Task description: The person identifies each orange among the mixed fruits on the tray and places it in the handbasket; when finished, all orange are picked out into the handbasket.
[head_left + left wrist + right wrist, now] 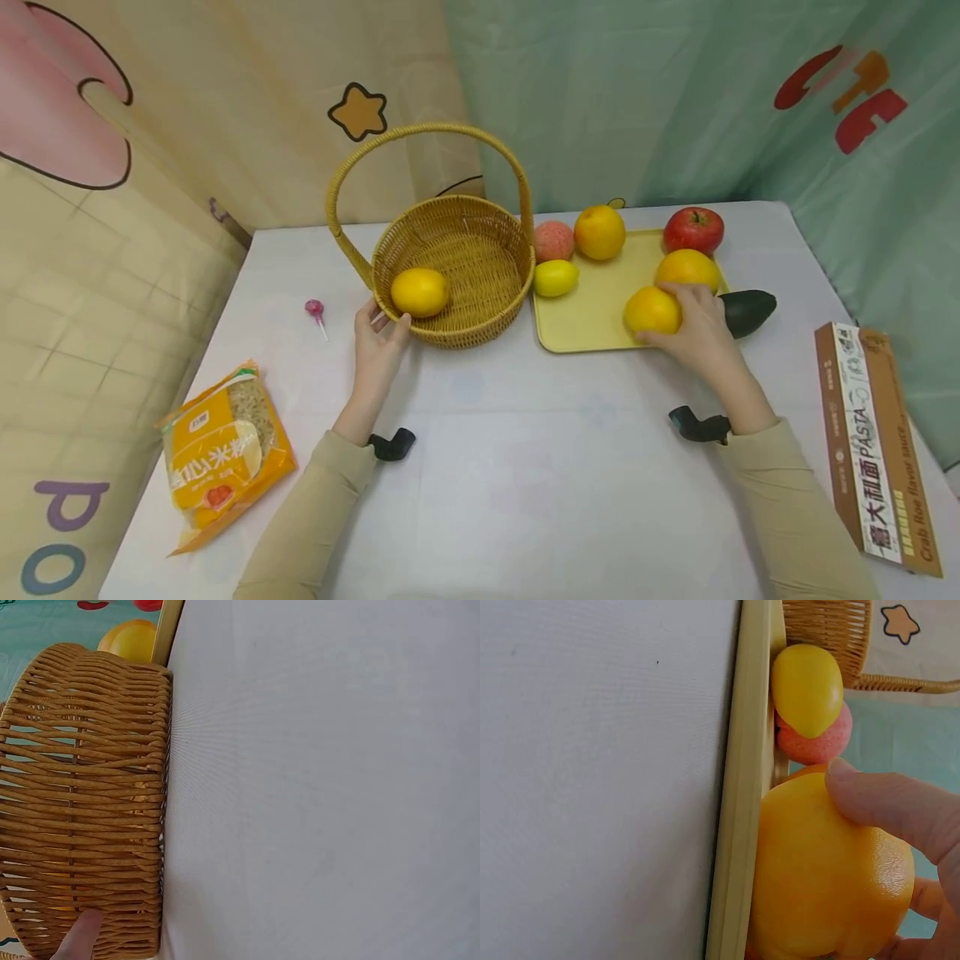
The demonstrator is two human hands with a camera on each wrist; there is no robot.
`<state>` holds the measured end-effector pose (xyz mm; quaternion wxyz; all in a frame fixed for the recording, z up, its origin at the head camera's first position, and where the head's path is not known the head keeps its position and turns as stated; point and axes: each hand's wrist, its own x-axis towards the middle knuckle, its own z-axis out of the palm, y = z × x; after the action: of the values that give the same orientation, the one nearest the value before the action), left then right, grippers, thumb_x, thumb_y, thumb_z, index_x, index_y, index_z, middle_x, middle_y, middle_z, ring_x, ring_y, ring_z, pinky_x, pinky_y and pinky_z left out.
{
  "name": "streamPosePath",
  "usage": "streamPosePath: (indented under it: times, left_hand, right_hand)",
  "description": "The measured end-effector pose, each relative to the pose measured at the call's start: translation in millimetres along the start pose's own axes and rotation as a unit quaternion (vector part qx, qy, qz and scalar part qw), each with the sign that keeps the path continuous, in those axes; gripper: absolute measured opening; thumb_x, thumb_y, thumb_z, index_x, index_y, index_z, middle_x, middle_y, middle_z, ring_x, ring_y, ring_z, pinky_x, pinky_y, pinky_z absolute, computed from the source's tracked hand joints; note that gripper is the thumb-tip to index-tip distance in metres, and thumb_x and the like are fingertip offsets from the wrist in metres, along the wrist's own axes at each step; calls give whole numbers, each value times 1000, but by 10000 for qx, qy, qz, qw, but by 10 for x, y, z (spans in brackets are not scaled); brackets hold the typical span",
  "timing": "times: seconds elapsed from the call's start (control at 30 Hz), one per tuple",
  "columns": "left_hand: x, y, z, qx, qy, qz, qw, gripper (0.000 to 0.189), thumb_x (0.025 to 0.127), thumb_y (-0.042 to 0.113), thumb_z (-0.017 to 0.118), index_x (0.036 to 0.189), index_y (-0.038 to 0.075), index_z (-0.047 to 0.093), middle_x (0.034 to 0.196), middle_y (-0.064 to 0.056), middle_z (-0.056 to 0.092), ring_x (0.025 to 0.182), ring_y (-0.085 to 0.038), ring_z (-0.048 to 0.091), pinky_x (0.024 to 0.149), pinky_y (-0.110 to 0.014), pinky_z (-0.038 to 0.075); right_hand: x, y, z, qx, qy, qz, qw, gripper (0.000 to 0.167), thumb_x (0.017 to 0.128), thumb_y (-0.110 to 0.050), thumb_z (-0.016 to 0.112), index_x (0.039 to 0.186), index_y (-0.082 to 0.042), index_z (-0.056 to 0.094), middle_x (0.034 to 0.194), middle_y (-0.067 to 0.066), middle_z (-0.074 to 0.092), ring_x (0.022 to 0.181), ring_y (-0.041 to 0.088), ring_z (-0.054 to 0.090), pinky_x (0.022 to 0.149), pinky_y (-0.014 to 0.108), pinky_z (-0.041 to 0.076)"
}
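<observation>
A wicker basket [480, 321] with a tall arched handle stands at the back middle, with a yellow lemon-like fruit [420, 292] inside. My left hand [378, 346] holds its front left rim; in the left wrist view only one fingertip [85, 924] shows, against the woven wall. On the front right of a pale yellow tray [585, 329], my right hand [701, 329] grips a round orange [652, 312], thumb over the near side [817, 862]. Another orange fruit [687, 268] sits just behind it. The far fingers of the right hand are partly hidden.
The tray also bears a lemon [556, 278], a pink round fruit [553, 242], an orange fruit [600, 232] and a red apple [693, 231]. A dark green vegetable [748, 313] lies at its right. Around are a lollipop [315, 309], a grain bag [225, 458] and a pasta box [873, 450].
</observation>
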<state>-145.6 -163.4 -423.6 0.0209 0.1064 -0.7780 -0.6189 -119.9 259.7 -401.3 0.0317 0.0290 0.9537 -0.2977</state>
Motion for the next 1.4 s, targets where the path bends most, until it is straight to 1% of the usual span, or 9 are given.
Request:
streamPosePath:
  times: [0.17, 0.33, 0.5, 0.6, 0.73, 1.0, 1.1, 1.27, 1.4]
  left_hand:
    - [-2, 19, 6, -34, -19, -29, 10000, 69, 97, 19, 59, 153, 3, 21, 155, -16, 29, 140, -29, 37, 110, -40, 46]
    - [-9, 24, -1, -66, -30, -29, 10000, 69, 97, 20, 60, 153, 4, 21, 155, -15, 28, 140, -28, 36, 110, -39, 46]
    - [-8, 19, 1, -57, -51, -46, 10000, 70, 97, 20, 59, 153, 4, 20, 156, -15, 28, 140, -29, 36, 110, -39, 45]
    - [-4, 18, 3, -44, -36, -62, 10000, 70, 98, 20, 59, 153, 4, 20, 156, -15, 28, 140, -29, 36, 110, -38, 45]
    - [2, 18, 3, -48, -18, -88, 9999, 69, 98, 21, 60, 153, 4, 21, 156, -15, 27, 140, -28, 36, 111, -39, 45]
    - [1, 36, 8, -121, 19, -114, 9999, 69, 97, 18, 60, 153, 4, 21, 155, -15, 28, 139, -28, 37, 109, -39, 46]
    - [-9, 56, 12, -188, -14, -152, 9997, 70, 97, 17, 60, 153, 5, 20, 156, -14, 28, 139, -28, 36, 109, -39, 47]
    - [-31, 86, 10, -191, -32, -157, 9997, 70, 97, 16, 59, 154, 5, 20, 156, -15, 28, 140, -29, 36, 110, -40, 46]
    - [-33, 78, 1, -163, -14, -165, 9997, 70, 97, 16, 60, 154, 5, 20, 157, -14, 28, 140, -28, 36, 109, -39, 47]
  right_hand:
    - [-8, -20, 36, -1, 119, 73, 9999, 82, 83, -32, 78, 146, -2, 35, 141, 33, 31, 125, 52, 27, 103, 70, 30]
    - [-3, -29, 58, 82, 290, 92, 9995, 82, 82, -32, 79, 144, 0, 37, 140, 32, 34, 126, 50, 31, 106, 68, 30]
    - [6, -56, 63, 295, 325, 74, 9990, 84, 81, -37, 80, 143, 2, 39, 140, 29, 38, 126, 46, 35, 109, 65, 30]
    - [20, -127, 44, 549, 286, 10, 9981, 85, 80, -41, 80, 144, -1, 40, 143, 26, 39, 129, 43, 35, 111, 64, 30]
    - [49, -319, 4, 918, 189, -223, 9954, 84, 81, -42, 80, 145, -4, 41, 143, 23, 42, 129, 40, 37, 110, 63, 34]
    - [140, -862, 14, 1422, -64, -780, 9867, 77, 79, -34, 83, 141, -8, 46, 142, 16, 46, 124, 34, 44, 105, 55, 44]
    - [189, -1022, 72, 1668, -151, -968, 9811, 76, 78, -31, 83, 141, -10, 46, 141, 13, 47, 124, 31, 44, 103, 52, 45]
    - [295, -1238, 220, 2194, -293, -1240, 9673, 76, 77, -28, 84, 141, -13, 47, 140, 8, 48, 123, 27, 46, 101, 49, 47]
    - [409, -1403, 346, 2356, -487, -1364, 9610, 77, 76, -30, 85, 142, -16, 48, 139, 5, 50, 122, 26, 47, 98, 48, 50]
